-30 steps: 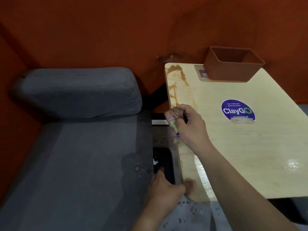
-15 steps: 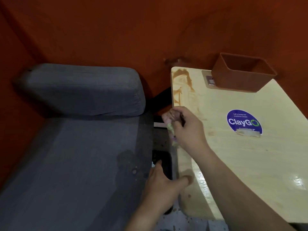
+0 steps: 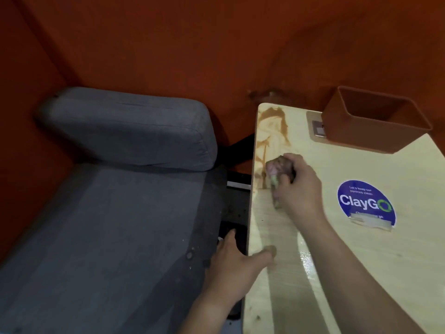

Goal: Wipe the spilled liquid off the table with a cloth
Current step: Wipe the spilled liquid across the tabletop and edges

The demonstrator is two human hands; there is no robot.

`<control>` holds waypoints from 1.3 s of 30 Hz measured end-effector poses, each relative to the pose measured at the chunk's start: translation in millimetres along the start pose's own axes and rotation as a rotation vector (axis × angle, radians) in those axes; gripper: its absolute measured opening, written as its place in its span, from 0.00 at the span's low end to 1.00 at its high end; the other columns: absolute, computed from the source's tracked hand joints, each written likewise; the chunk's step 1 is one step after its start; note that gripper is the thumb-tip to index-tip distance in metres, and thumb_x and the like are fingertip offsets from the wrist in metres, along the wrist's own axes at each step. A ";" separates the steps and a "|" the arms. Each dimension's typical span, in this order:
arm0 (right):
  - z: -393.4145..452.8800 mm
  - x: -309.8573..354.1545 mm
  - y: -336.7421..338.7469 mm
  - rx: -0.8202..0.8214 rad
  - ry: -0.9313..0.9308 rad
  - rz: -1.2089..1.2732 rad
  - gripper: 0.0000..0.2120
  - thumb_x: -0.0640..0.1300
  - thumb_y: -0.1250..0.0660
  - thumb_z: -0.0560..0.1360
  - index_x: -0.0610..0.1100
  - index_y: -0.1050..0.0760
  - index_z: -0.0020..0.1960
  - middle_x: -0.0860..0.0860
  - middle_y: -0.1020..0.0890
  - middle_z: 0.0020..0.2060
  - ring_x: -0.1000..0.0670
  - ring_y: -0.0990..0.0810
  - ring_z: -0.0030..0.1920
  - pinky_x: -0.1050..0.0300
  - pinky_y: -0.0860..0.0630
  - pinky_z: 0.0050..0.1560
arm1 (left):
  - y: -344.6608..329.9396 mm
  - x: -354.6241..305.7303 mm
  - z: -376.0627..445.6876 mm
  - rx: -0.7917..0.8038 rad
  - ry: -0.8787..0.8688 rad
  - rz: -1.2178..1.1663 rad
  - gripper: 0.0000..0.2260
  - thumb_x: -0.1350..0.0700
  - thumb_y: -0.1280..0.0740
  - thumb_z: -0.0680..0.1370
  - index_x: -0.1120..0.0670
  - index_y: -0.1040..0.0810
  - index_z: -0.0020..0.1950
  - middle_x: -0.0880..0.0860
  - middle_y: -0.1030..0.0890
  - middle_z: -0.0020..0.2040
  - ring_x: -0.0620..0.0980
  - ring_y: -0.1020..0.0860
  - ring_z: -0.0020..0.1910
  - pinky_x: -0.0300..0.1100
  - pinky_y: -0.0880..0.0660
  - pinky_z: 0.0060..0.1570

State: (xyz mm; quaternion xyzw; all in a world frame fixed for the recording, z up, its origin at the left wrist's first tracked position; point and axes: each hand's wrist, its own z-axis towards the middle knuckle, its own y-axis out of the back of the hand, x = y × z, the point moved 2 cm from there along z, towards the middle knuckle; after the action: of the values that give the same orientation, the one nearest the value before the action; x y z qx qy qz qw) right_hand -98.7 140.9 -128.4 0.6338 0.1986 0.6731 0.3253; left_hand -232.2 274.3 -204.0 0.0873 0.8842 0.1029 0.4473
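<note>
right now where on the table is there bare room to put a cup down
Bare wood lies right of the ClayGo sticker and below it toward the near edge. The far left corner is crowded: brown spill, right hand wiping with the cloth.

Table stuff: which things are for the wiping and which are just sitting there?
For the wiping:
- cloth, bunched in the right hand
- brown spill at the table's far corner
- table
- left hand, thumb on the table edge

Just sitting there:
- brown bin
- blue ClayGo sticker
- grey sofa
</note>
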 end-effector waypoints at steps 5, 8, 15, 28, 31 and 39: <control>-9.1 21.1 -26.3 0.098 -0.010 0.188 0.23 0.34 0.37 0.78 0.49 0.24 0.70 0.52 0.17 0.55 0.59 0.18 0.51 0.66 0.23 0.54 | -4.2 -0.2 7.3 0.018 0.045 -0.052 0.49 0.26 0.25 0.59 0.44 0.30 0.77 0.43 0.24 0.72 0.47 0.24 0.70 0.51 0.27 0.71; 16.5 2.4 4.0 -0.013 -0.083 0.219 0.22 0.34 0.36 0.78 0.49 0.23 0.68 0.54 0.16 0.54 0.59 0.19 0.49 0.70 0.28 0.51 | -6.4 1.5 6.4 0.002 0.022 -0.086 0.53 0.27 0.24 0.59 0.43 0.34 0.80 0.41 0.29 0.76 0.45 0.29 0.74 0.51 0.30 0.72; 35.2 -16.6 19.3 -0.067 -0.098 0.021 0.19 0.34 0.37 0.77 0.46 0.21 0.66 0.47 0.15 0.53 0.42 0.19 0.58 0.55 0.27 0.57 | -11.0 8.4 8.6 -0.009 0.067 -0.099 0.43 0.33 0.22 0.61 0.42 0.29 0.75 0.44 0.21 0.71 0.47 0.22 0.69 0.55 0.24 0.68; 48.8 -12.3 25.7 -0.067 -0.099 0.196 0.20 0.34 0.36 0.78 0.48 0.22 0.67 0.52 0.15 0.54 0.60 0.17 0.49 0.72 0.29 0.50 | -4.9 -2.5 12.3 -0.074 -0.022 -0.077 0.42 0.31 0.23 0.62 0.38 0.29 0.74 0.40 0.21 0.69 0.42 0.22 0.66 0.51 0.24 0.68; 78.3 -37.6 42.3 -0.055 -0.197 0.095 0.21 0.37 0.37 0.79 0.49 0.23 0.70 0.49 0.17 0.59 0.43 0.21 0.63 0.58 0.29 0.60 | -1.5 -16.4 16.6 -0.101 -0.035 -0.095 0.48 0.27 0.27 0.62 0.39 0.35 0.80 0.40 0.28 0.76 0.43 0.27 0.72 0.50 0.29 0.72; 40.2 18.0 -25.8 0.095 0.062 0.203 0.22 0.31 0.37 0.75 0.48 0.21 0.65 0.58 0.16 0.50 0.51 0.17 0.55 0.56 0.23 0.61 | -8.4 -40.5 31.9 -0.159 -0.019 -0.067 0.35 0.26 0.28 0.60 0.33 0.27 0.66 0.39 0.22 0.66 0.43 0.22 0.64 0.46 0.25 0.61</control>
State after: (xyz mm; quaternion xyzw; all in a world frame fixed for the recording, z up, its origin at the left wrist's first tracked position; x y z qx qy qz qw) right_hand -54.1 165.8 -128.2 0.6442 0.1748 0.7118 0.2187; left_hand -183.3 259.5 -193.4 0.0227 0.8712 0.1570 0.4646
